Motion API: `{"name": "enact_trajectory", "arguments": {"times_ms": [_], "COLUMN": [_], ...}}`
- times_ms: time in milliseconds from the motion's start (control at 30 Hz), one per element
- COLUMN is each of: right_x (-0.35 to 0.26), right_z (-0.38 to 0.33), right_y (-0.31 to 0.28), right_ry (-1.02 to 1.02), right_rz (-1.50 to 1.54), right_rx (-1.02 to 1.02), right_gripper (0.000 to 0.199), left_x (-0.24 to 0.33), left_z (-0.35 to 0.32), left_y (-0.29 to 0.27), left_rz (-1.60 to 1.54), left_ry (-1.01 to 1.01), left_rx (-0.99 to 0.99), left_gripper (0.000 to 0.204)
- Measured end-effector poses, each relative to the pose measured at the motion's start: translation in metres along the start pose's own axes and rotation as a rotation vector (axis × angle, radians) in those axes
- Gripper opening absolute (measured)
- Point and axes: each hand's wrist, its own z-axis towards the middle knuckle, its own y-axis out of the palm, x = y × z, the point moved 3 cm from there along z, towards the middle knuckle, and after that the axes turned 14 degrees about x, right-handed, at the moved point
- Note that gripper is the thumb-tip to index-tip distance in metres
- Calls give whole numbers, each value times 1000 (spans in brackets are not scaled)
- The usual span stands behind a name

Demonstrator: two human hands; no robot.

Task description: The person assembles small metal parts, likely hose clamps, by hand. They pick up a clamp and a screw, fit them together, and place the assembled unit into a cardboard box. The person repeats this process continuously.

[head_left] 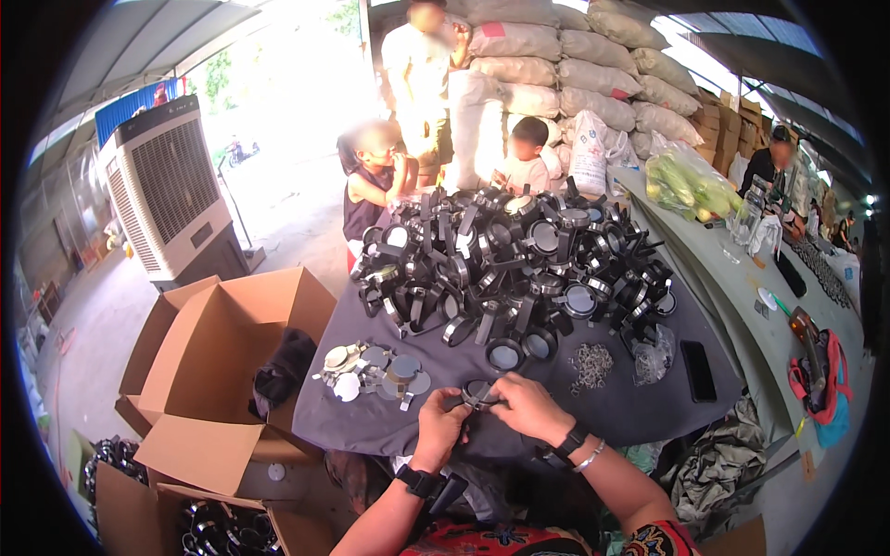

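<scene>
Near the table's front edge, both hands are closed on a black round part with a metallic rim (478, 397). My left hand (439, 430) grips its left side, while the fingers of my right hand (530, 408) pinch its right side. Just beyond lies a big heap of similar black round parts with short handles (501, 269). Flat silvery discs with tabs (403, 369) are piled to the left of my hands. On the right are a small pile of tiny metal pieces (591, 365) and a clear plastic bag (653, 356). Fingers hide part of the held piece.
A dark cloth covers the table (538, 428); a black phone (697, 371) lies at its right. Open cardboard boxes (199, 357) stand left, below an air cooler (171, 199). People sit and stand beyond the heap, before stacked sacks (593, 79). A long side table (732, 269) runs right.
</scene>
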Motion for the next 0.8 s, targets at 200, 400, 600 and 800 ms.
{"name": "enact_trajectory", "arguments": {"times_ms": [200,400,600,800], "right_x": [15,15,5,42], "right_z": [-35,-46,-36,-57], "right_y": [-25,-48,-53,-37], "right_ry": [-56,-250,-79,305], "right_rz": [28,-263,-21,93], "right_rx": [168,210,254,165], "right_gripper": [20,20,18,11], "left_x": [-8,3,0,-9], "left_z": [12,15,20,37], "left_y": [-7,8,-14,3], "left_rz": [42,134,34,-1], "left_ry": [-61,-39,-76,-66], "left_rx": [-45,-151,-180,-329], "left_gripper": [7,7,7,3]}}
